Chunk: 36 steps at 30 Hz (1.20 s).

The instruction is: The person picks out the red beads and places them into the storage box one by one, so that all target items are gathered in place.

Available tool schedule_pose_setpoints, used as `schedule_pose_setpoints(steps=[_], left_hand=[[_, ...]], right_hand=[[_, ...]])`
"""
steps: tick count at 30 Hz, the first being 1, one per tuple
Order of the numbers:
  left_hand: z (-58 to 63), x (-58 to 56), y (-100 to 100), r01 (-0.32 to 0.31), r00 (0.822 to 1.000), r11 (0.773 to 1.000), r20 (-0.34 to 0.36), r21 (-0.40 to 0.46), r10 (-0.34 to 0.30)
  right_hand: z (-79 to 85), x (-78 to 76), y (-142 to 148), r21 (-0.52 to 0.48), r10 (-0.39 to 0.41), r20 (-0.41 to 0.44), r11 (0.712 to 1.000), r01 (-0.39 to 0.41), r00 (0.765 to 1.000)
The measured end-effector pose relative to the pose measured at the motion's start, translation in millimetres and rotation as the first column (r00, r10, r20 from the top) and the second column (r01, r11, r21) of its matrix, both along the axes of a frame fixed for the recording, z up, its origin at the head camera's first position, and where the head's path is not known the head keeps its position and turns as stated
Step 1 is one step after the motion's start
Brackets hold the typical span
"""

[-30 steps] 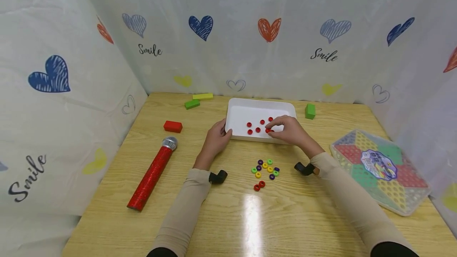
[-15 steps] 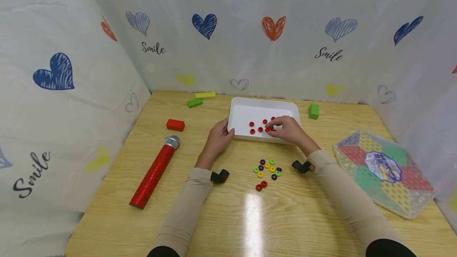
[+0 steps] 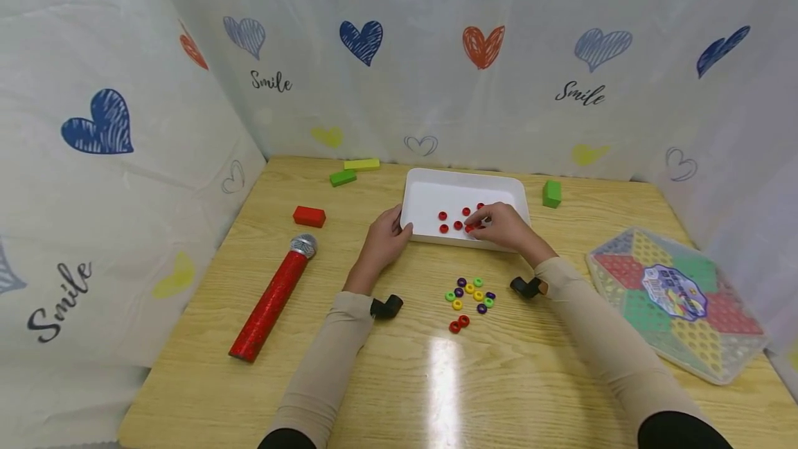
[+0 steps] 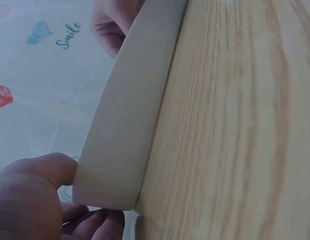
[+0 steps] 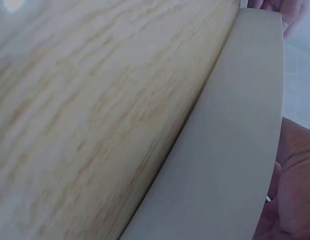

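Observation:
A shallow white tray (image 3: 464, 188) lies on the table with several small red ring beads (image 3: 442, 215) in it. My left hand (image 3: 382, 241) holds the tray's near left corner, thumb at the front and fingers round the side. In the left wrist view, that hand (image 4: 37, 192) shows at the end of the tray wall (image 4: 120, 115). Over the tray's near right part, my right hand (image 3: 506, 227) pinches a red bead (image 3: 470, 229) between thumb and fingertips. The tray wall (image 5: 215, 130) hides its fingertips in the right wrist view.
Green, yellow and purple beads (image 3: 470, 288) lie before the tray, with two red beads (image 3: 464, 321) nearer me. A red microphone (image 3: 271, 303) and red block (image 3: 309, 216) lie left. Green block (image 3: 552, 194) stands right of the tray; a hexagonal game board (image 3: 676, 296) lies far right.
The head view has shifted slightly, so everything appears a little further right. Both hands keep nearly the same place at the tray, the right fingers still at the red bead.

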State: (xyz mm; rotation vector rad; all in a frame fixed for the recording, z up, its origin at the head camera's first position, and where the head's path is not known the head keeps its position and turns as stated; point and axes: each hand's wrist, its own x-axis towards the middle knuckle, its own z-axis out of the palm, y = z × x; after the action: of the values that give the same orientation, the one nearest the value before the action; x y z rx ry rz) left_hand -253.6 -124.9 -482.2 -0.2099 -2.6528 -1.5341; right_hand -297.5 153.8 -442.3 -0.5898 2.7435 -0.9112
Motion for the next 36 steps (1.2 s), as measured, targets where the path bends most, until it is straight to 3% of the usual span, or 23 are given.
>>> schedule_pose_setpoints(steps=[21,36], left_hand=[[-1.8,-1.6,-0.6,-0.003,1.0,1.0,0.019,-0.006,0.003],[-0.5,-1.3,0.2,-0.001,1.0,1.0,0.026,0.014,0.0]], right_hand=[[-4.1,-4.5,-1.2,0.01,0.054,-0.029,0.998,-0.054,0.998],[5.0,-0.8,1.1,0.0,0.055,-0.054,0.998,-0.055,0.997]])
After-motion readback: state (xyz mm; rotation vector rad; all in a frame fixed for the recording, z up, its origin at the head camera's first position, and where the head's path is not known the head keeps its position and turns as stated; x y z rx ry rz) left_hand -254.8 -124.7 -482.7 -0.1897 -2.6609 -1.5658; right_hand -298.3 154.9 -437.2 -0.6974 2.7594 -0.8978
